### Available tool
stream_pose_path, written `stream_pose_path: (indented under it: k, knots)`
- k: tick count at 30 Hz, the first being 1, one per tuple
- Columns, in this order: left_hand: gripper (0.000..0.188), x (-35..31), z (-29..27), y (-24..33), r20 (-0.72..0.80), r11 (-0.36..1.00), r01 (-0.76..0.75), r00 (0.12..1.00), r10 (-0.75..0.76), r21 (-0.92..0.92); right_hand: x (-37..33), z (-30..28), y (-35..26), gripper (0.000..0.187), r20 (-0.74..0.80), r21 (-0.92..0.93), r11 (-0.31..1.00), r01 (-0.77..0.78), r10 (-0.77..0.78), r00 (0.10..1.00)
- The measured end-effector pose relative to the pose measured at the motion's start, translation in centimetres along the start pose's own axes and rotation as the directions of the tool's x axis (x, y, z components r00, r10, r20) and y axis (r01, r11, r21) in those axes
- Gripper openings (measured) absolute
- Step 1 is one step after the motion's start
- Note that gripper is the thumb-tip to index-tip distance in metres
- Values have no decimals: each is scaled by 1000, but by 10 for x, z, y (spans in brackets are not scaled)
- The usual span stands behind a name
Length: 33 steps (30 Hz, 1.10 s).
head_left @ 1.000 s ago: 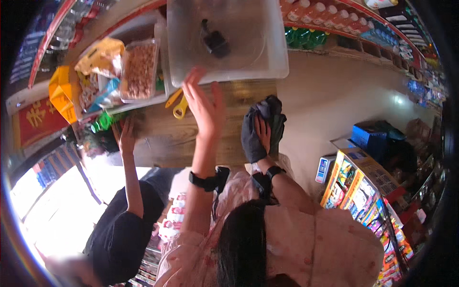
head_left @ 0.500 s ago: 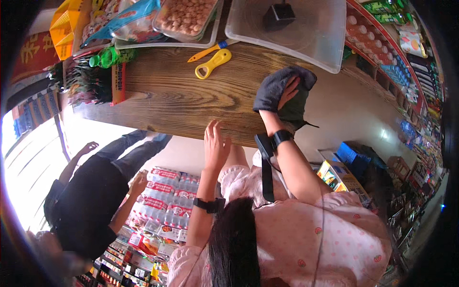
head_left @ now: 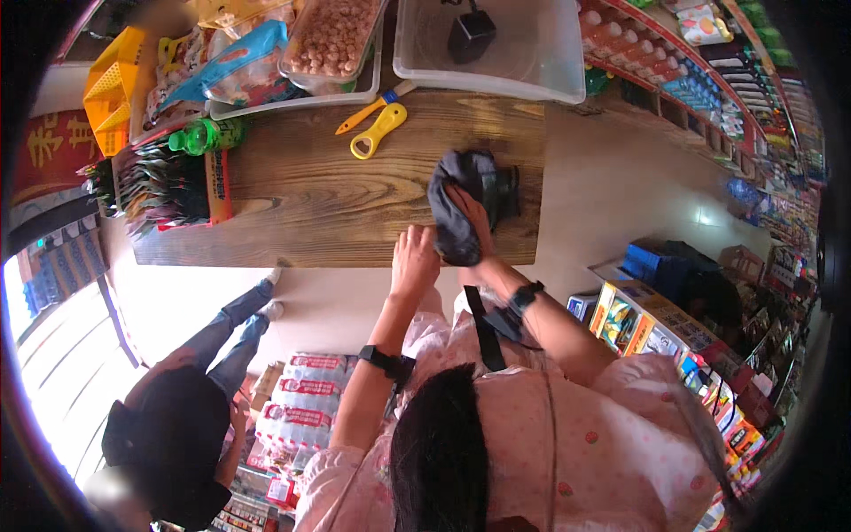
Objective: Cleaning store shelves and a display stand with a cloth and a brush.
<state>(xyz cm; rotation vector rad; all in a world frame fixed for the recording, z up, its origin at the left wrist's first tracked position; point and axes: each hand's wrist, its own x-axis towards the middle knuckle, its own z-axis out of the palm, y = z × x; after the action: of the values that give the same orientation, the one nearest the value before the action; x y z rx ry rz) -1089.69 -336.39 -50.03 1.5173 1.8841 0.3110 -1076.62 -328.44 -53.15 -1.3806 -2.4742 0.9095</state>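
On the wooden counter point(head_left: 301, 191), a bottle opener point(head_left: 377, 131) is placed at ten o'clock from the cloth point(head_left: 456, 208); a clear tub point(head_left: 532, 53) is set at twelve.

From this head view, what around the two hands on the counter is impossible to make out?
- Dark cloth: the right hand covers its middle.
- Dark object: the cloth hides most of it.
- Left hand: palm faces down, contact with wooden counter unclear.
- Clear tub: cut off by the top edge.
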Motion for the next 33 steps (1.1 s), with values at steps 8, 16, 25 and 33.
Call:
stream_pose_path:
  k: [8, 16, 25, 33]
  knots:
    - [42, 56, -20, -18, -159, 991, -111, 980, 121, 71, -23, -12, 100, 56, 121, 727, 655, -207, 175, 977]
    - [68, 161, -86, -76, -471, 922, 11, 862, 188, 388, -22, -58, 61, 60, -184, -293, 913, -284, 238, 954]
    - [25, 154, -66, -75, -382, 930, 117, 924, 27, 349, 25, -38, 111, 75, -369, -341, 891, -300, 166, 914]
    - [30, 34, -65, -75, -178, 945, 326, 929, -324, -18, 101, -27, 84, 83, -413, -436, 747, -502, 330, 849]
